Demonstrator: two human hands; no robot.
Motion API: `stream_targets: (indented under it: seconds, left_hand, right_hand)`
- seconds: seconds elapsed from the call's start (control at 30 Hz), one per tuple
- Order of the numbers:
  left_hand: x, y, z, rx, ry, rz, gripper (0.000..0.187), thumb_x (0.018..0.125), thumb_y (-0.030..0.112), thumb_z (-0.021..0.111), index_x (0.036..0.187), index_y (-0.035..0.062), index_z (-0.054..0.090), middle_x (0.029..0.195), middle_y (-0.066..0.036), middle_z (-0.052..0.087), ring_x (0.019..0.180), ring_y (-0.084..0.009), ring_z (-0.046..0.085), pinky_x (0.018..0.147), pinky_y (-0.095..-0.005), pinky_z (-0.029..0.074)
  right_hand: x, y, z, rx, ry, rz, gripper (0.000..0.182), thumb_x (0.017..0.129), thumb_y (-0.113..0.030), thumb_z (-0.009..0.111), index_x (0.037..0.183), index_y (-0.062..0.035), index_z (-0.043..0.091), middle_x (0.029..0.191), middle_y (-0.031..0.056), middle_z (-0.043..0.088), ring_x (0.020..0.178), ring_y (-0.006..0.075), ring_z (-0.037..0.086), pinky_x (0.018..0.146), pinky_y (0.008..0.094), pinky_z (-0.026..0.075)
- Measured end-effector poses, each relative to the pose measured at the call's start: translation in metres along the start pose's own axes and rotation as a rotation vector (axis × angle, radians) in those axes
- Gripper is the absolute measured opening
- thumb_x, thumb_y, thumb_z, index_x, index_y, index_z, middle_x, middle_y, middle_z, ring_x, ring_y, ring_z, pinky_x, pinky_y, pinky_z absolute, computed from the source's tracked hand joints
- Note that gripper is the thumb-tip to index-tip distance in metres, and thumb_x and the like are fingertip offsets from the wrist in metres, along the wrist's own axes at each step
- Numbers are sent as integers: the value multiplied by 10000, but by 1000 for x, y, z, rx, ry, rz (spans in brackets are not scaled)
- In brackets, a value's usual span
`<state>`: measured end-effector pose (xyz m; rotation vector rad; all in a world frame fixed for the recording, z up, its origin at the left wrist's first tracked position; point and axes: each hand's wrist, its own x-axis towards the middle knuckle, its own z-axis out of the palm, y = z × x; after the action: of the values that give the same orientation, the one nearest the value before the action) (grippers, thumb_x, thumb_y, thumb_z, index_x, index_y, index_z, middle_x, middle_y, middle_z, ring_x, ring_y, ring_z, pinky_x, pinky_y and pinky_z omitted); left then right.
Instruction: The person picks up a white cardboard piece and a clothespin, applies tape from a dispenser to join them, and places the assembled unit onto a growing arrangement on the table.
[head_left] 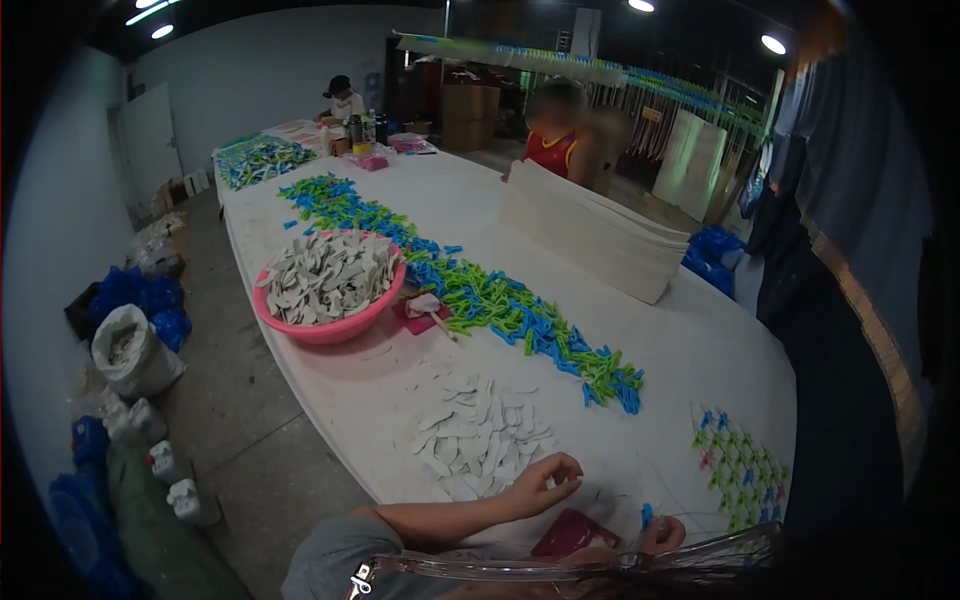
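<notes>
My left hand (545,486) is above the near table, beside a loose pile of pale grey, flat, elongated pieces (485,435). Its fingers are curled toward the thumb, and whatever they pinch is too small to make out. To the right, my right hand (662,537) is closed on a blue clip (646,515), its lower part hidden by the clear eyeglass frame (560,570). A dark magenta pad or box (575,535) lies between the hands.
A pink basin (330,330) heaped with grey pieces stands left of a long row of blue and green clips (520,315). Linked clips (740,465) lie at right. One person (560,145) stands behind large boards (590,230); another (345,105) is at the far end.
</notes>
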<state>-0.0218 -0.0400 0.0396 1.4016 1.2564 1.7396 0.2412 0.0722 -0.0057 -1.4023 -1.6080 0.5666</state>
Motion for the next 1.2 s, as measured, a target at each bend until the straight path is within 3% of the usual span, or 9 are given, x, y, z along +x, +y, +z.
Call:
stream_targets:
  seconds: [0.1,0.23,0.33,0.57,0.67,0.93,1.03,1.13,1.2]
  left_hand:
    - [0,0,-2,20,12,-5,135,886,132,624,981,62,559,849,18,545,732,-76,457,688,-226,401]
    - [2,-1,-2,55,63,61,125,857,92,625,955,48,561,824,-6,546,723,-107,461,692,-238,407]
    - [1,-2,-1,-11,46,-15,118,850,74,621,942,38,557,819,-9,545,722,-110,459,692,-238,407]
    - [5,3,-3,160,90,92,142,837,79,636,949,35,561,794,-22,538,705,-128,470,669,-245,410]
    - [5,-1,-4,173,98,98,141,842,95,636,953,42,566,790,-24,539,703,-126,473,660,-252,414]
    - [3,1,-4,168,98,114,142,845,109,637,960,51,579,792,-22,558,683,-122,482,644,-256,423]
    - [5,3,-3,155,56,61,128,875,100,616,974,43,557,806,0,522,724,-100,443,683,-236,395]
    - [5,3,-4,109,127,74,106,881,110,610,963,49,581,772,5,542,650,-74,456,617,-216,404]
    - [6,8,-7,-3,133,-22,103,915,114,582,991,45,593,726,38,518,621,-35,422,596,-191,376]
  right_hand:
    - [3,11,7,320,98,-13,162,879,-108,633,957,-14,526,795,-18,476,670,74,416,608,226,397]
    - [6,22,5,307,122,-5,157,881,-133,645,924,-24,540,770,-19,495,683,73,429,617,223,406]
    - [5,11,3,304,116,92,164,886,-154,645,905,-28,543,747,-25,482,662,66,417,597,222,399]
    - [4,13,1,395,82,166,147,900,-150,625,910,-36,534,719,-31,474,625,57,414,554,215,388]
    - [5,18,4,403,51,89,122,907,-133,609,907,-44,526,709,-35,466,601,57,407,536,208,382]
    - [4,13,2,425,66,117,100,900,-98,596,891,-42,514,714,-31,461,613,56,409,545,206,379]
    - [6,20,2,396,47,151,95,899,-93,593,889,-42,513,717,-28,467,613,58,416,544,203,381]
    - [7,14,2,411,46,171,88,901,-87,588,895,-41,513,734,-22,483,617,59,425,541,203,383]
    - [6,13,1,428,39,165,84,902,-84,585,898,-41,513,744,-20,490,616,59,427,539,203,384]
